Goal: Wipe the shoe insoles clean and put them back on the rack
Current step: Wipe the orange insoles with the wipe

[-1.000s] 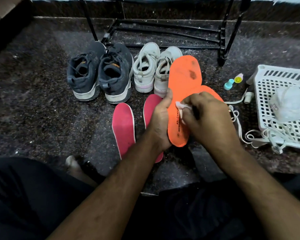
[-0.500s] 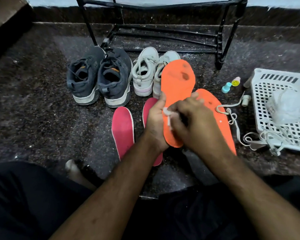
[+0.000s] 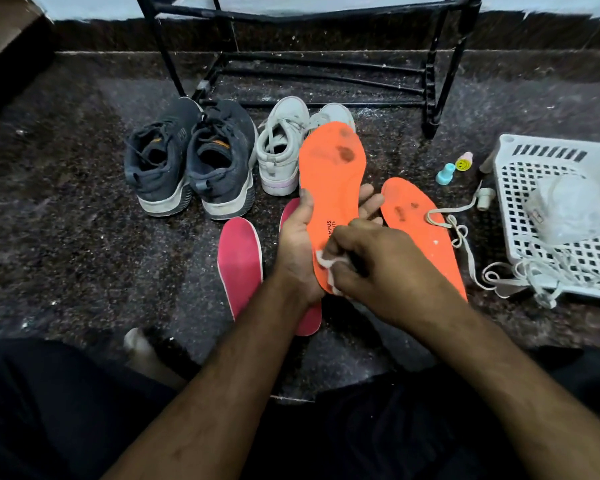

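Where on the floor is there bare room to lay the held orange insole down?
Bare floor lies left of the dark sneakers and left of the pink insole. The right is crowded: the second orange insole, white laces, small bottles and the white basket lie close together.

Orange insole (image 3: 331,174), dark smudges at toe, printed lettering near heel, gripped upright in left hand (image 3: 297,247) just in front of white shoes (image 3: 284,147). Small white wipe (image 3: 328,263) pinched by right hand (image 3: 378,268), pressed on heel. Second orange insole (image 3: 426,237) flat on floor right of white shoes. Two pink insoles (image 3: 239,261) flat, nearer than white shoes. Black rack (image 3: 309,74) behind white shoes.
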{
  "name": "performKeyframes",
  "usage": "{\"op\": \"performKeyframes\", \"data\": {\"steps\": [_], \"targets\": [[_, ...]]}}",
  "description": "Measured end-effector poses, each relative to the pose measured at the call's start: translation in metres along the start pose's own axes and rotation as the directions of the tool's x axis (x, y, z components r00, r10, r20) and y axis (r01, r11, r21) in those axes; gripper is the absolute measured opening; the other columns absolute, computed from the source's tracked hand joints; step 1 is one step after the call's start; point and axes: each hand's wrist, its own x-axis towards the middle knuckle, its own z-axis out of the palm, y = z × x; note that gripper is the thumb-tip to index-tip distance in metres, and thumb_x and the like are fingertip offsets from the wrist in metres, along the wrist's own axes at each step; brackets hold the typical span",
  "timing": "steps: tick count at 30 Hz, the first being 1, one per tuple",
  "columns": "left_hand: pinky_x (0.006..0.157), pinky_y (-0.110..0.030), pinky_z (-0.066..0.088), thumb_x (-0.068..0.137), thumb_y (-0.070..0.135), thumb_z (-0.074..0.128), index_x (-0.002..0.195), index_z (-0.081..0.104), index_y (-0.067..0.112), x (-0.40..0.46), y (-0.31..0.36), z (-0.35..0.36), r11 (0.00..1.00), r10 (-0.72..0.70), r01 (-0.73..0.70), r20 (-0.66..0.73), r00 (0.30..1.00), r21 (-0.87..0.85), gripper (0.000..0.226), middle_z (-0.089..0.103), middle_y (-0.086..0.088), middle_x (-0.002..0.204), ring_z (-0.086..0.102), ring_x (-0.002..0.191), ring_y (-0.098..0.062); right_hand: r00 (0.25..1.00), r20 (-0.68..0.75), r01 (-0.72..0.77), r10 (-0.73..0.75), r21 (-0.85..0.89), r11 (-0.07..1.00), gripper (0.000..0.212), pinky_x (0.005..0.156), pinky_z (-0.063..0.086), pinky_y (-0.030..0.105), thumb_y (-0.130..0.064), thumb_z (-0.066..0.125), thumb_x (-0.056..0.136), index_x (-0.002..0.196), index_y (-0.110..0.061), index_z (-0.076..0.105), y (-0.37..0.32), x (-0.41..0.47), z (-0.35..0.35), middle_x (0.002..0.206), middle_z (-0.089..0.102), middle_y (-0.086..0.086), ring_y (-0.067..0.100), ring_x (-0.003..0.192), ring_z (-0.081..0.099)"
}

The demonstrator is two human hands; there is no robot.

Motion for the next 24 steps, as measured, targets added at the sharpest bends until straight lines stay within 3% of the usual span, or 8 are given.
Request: {"op": "performKeyframes", "data": {"steps": [3,7,10,13,15,18,22,24], "targets": [[0.108,-0.041,0.042,0.100,0.062,0.021,0.124,0.064,-0.002,0.000,-0.002,0.002,0.999,0.012,-0.012,0.002,1.000,0.030,0.081,0.069,-0.017,0.118,0.064,0.114,-0.026,0.995,-0.082,-0.068,0.062,-0.072,0.995,0.017,0.067,0.030,0.020,-0.006,0.071,0.073,0.084,-0.018,0.066,0.018,-0.003,-0.012,0.079,0.053,-0.008,0.016,0.074,0.053],[0.103,-0.040,0.045,0.101,0.060,0.028,0.115,0.072,0.003,0.002,-0.008,0.003,1.000,-0.021,0.022,-0.051,0.998,0.009,0.073,0.071,-0.017,0.112,0.069,0.103,-0.026,0.939,-0.332,-0.139,0.085,-0.142,0.980,0.010,0.075,0.043,0.035,-0.008,0.068,0.084,0.093,-0.013,0.068,0.020,0.011,-0.013,0.088,0.059,0.003,0.023,0.082,0.058],[0.118,-0.044,0.030,0.097,0.062,0.033,0.147,0.044,0.005,0.000,-0.005,0.006,0.998,-0.065,0.065,-0.031,0.997,0.021,0.077,0.048,-0.019,0.147,0.048,0.134,-0.029,0.985,-0.175,-0.027,0.015,-0.066,0.997,0.012,0.075,0.041,0.032,-0.015,0.063,0.081,0.093,-0.015,0.068,0.010,0.010,-0.003,0.086,0.061,0.003,0.021,0.081,0.058],[0.112,-0.044,0.038,0.099,0.059,0.031,0.147,0.043,0.002,0.002,-0.005,0.004,0.998,-0.044,0.046,-0.067,0.997,0.037,0.075,0.052,-0.021,0.140,0.054,0.124,-0.030,0.994,-0.103,-0.036,0.025,-0.108,0.993,0.016,0.070,0.036,0.028,-0.014,0.062,0.074,0.089,-0.015,0.068,0.016,0.004,-0.005,0.083,0.062,0.005,0.025,0.078,0.059],[0.100,-0.040,0.046,0.099,0.053,0.036,0.131,0.058,0.003,0.001,-0.006,0.005,0.998,-0.001,0.007,-0.113,0.994,0.055,0.063,0.064,-0.018,0.122,0.062,0.106,-0.028,0.969,-0.235,-0.123,0.082,-0.166,0.978,0.014,0.069,0.032,0.025,-0.008,0.067,0.077,0.090,-0.013,0.069,0.028,0.006,-0.015,0.084,0.061,0.007,0.028,0.079,0.059],[0.078,-0.033,0.051,0.102,0.049,0.037,0.113,0.065,0.008,0.002,-0.011,0.008,0.995,0.026,-0.010,-0.175,0.984,0.095,0.051,0.070,-0.011,0.095,0.065,0.081,-0.021,0.923,-0.358,-0.212,0.143,-0.161,0.964,0.010,0.074,0.040,0.032,-0.012,0.069,0.085,0.094,-0.013,0.072,0.036,0.017,-0.027,0.086,0.058,0.006,0.025,0.080,0.059],[0.077,-0.034,0.042,0.099,0.058,0.034,0.122,0.065,0.006,0.003,-0.008,0.005,1.000,-0.004,0.009,-0.170,0.985,0.029,0.065,0.062,-0.011,0.107,0.060,0.084,-0.022,0.964,-0.234,-0.169,0.128,-0.166,0.971,0.007,0.076,0.043,0.034,-0.018,0.072,0.088,0.093,-0.014,0.076,0.027,0.013,-0.015,0.088,0.064,0.009,0.027,0.083,0.063],[0.092,-0.039,0.047,0.098,0.061,0.031,0.139,0.053,0.002,0.004,-0.006,0.001,0.999,-0.011,0.016,-0.166,0.986,0.031,0.075,0.061,-0.016,0.126,0.063,0.104,-0.027,0.974,-0.154,-0.198,0.169,-0.199,0.960,0.007,0.077,0.047,0.038,-0.016,0.072,0.086,0.092,-0.013,0.075,0.023,0.004,-0.007,0.091,0.066,0.010,0.031,0.086,0.064]]}}
